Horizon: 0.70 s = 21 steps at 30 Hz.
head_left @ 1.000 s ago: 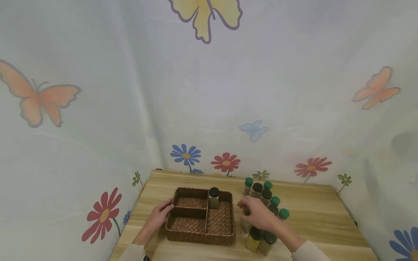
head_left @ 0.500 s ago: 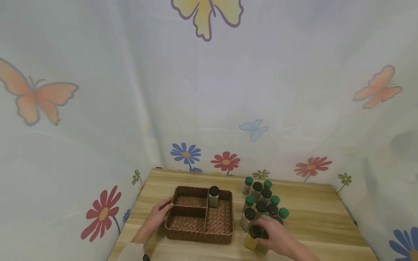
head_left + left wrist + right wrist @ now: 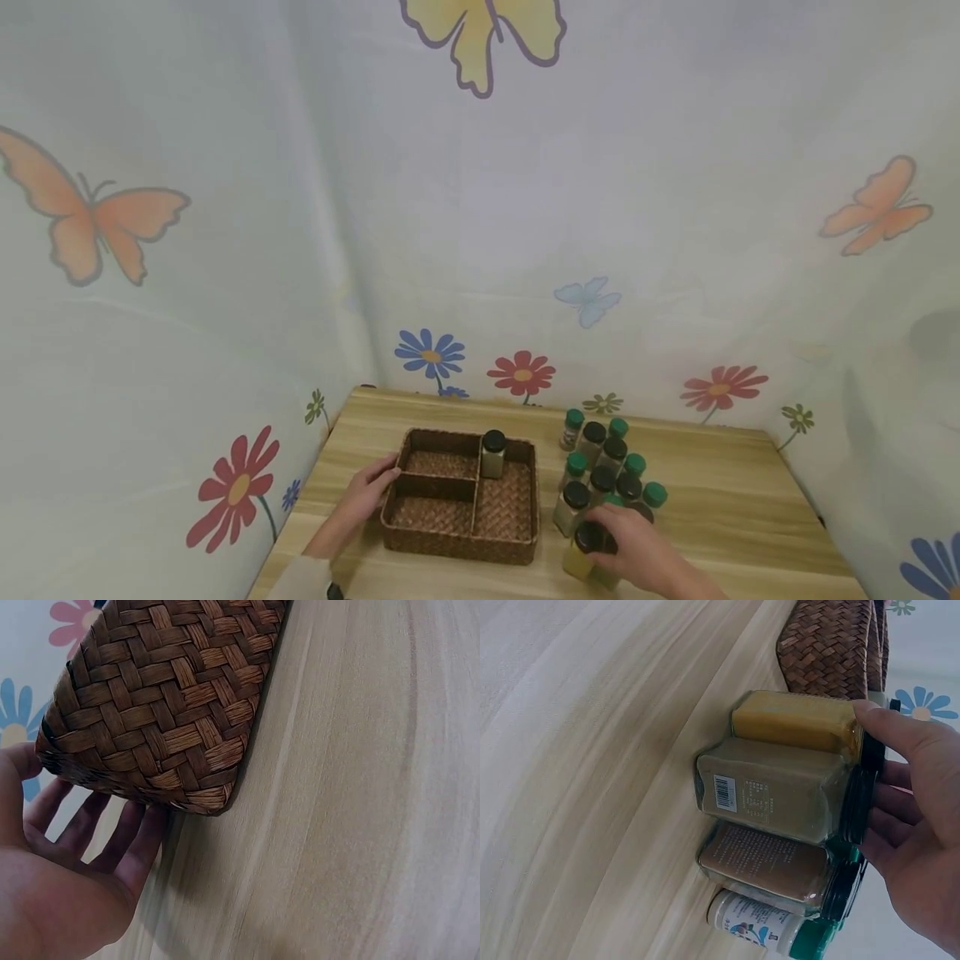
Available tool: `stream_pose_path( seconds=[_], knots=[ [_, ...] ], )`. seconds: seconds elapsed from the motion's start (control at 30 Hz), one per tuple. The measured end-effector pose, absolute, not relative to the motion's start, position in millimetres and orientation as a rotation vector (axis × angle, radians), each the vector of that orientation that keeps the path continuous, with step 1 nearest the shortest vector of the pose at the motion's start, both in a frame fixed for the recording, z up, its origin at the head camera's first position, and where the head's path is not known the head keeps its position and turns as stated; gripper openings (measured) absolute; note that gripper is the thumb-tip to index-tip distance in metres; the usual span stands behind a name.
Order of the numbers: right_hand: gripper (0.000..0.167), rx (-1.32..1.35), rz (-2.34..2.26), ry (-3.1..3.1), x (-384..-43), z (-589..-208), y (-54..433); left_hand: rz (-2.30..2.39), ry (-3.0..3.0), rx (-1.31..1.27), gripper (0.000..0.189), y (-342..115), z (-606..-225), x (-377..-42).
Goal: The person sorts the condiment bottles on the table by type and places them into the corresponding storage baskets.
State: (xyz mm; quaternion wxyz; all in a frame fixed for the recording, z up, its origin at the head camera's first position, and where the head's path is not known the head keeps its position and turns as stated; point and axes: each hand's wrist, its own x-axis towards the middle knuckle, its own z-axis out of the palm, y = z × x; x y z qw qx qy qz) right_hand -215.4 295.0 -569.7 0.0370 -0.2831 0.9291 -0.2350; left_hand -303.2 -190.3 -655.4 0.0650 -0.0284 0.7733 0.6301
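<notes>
A brown woven basket point(image 3: 461, 546) with three compartments stands on the table. My left hand point(image 3: 365, 493) grips its left side; in the left wrist view the thumb is at the rim and the fingers point(image 3: 139, 844) lie against the outer wall. One black-lidded jar point(image 3: 492, 457) stands at the back of the right compartment. My right hand point(image 3: 632, 542) pinches the black lid area of a spice jar of yellow powder point(image 3: 795, 724), thumb on its shoulder. Beside that jar stands a greenish-brown spice jar point(image 3: 772, 787), its lid close by the fingers.
Several other spice jars with black lids point(image 3: 576, 495) and green lids point(image 3: 654, 494) stand in a cluster right of the basket. A brown-filled jar point(image 3: 765, 862) and a white-labelled green-capped bottle point(image 3: 754, 919) flank the gripped one. Flower-patterned cloth point(image 3: 450, 208) hangs around the table.
My right hand has come forward from above the middle jars to the yellow jar at the front and taken hold near its lid. My left hand stays on the basket.
</notes>
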Motion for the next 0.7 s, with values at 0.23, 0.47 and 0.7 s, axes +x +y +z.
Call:
stream_pose_path(
  seconds=[0.23, 0.47, 0.7],
  knots=[
    [0.040, -0.802, -0.728, 2.846, -216.6, -572.1, 295.8, 1.949, 2.227, -0.082, 0.055, -194.4, -657.4, -305.2],
    [0.039, -0.806, -0.775, 2.876, -215.2, -574.5, 297.6, 2.011, 2.104, -0.136, 0.060, -193.8, -650.2, -309.3],
    [0.036, -0.807, -0.838, 2.861, -217.4, -580.3, 297.9, 1.883, 2.230, -0.119, 0.063, -196.3, -651.8, -317.5]
  ],
)
